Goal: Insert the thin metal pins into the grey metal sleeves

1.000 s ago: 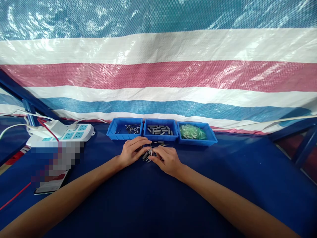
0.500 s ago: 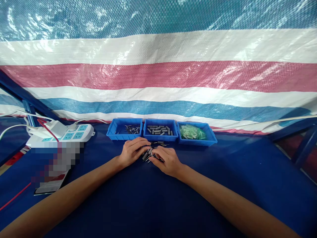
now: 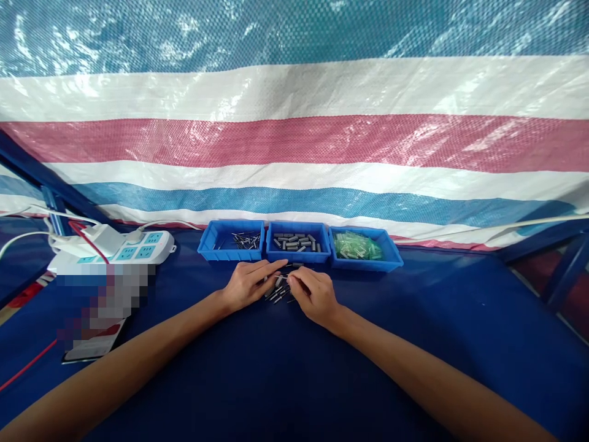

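Note:
A small pile of thin dark and silvery pins and grey cylinders [image 3: 277, 295] lies on the blue table between my hands. My left hand [image 3: 246, 286] is at the pile's left side, its fingers curved over the parts and its thumb bent beneath them. Whatever lies between thumb and fingers there is too small to make out. My right hand [image 3: 316, 296], at the right of the pile, pinches a thin light metal pin [image 3: 281, 277] between thumb and forefinger; the pin points toward my left hand. More dark pins are partly hidden behind the fingers.
Behind my hands stand three blue bins: one with metal pins [image 3: 246, 240], one with grey cylinders [image 3: 294, 242], one with a green plastic bag of small parts [image 3: 356, 245]. A white power strip [image 3: 147, 248] with cables lies left. A striped tarp [image 3: 294, 141] hangs behind.
My right hand has shifted slightly right, and its fingertips now pinch a thin pin above the pile. My left fingers have stretched a little further right over the parts. The bins stay put.

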A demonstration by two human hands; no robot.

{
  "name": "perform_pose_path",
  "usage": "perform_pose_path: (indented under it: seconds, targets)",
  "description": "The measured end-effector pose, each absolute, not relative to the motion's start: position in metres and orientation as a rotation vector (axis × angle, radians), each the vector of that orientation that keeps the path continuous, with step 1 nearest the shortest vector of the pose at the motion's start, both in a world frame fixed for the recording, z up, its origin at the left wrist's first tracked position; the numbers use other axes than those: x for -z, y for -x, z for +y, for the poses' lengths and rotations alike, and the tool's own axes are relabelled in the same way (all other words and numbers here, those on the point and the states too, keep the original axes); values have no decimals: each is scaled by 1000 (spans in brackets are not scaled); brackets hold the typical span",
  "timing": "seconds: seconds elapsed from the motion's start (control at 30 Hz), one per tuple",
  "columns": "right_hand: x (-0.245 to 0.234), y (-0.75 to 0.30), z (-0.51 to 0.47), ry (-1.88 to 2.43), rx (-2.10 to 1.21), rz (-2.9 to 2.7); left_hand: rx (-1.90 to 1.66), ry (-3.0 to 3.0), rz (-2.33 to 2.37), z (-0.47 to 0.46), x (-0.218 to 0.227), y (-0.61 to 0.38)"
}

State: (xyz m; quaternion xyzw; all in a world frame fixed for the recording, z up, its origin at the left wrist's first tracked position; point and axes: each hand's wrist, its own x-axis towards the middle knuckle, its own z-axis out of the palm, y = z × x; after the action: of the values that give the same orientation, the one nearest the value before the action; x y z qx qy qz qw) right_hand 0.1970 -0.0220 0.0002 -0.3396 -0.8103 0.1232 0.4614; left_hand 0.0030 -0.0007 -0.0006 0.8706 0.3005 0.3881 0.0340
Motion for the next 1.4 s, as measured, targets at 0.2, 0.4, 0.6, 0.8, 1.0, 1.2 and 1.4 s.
perform_pose_path:
  seconds: [0.2,0.4,0.6,0.8,1.0,1.2,1.4]
  targets:
    - [0,-197,-21,918,-325,-1912,-1227,-2616,958,-2,1,-4]
    - [0,-198,-22,934,-350,-1888,-1300,-2571,938,-2,-1,-4]
    - [0,-198,-22,939,-368,-1892,-1334,-2539,876,0,0,-3]
    - [0,-198,-21,936,-364,-1887,-1297,-2516,834,0,-1,-2]
    - [-1,-198,-20,930,-364,-1853,-1211,-2606,795,1,-4,0]
    - [-3,-197,-19,895,-383,-1851,-1204,-2689,856,0,-7,-2]
    - [-3,-198,-20,898,-401,-1836,-1306,-2707,1013,-5,-11,-4]
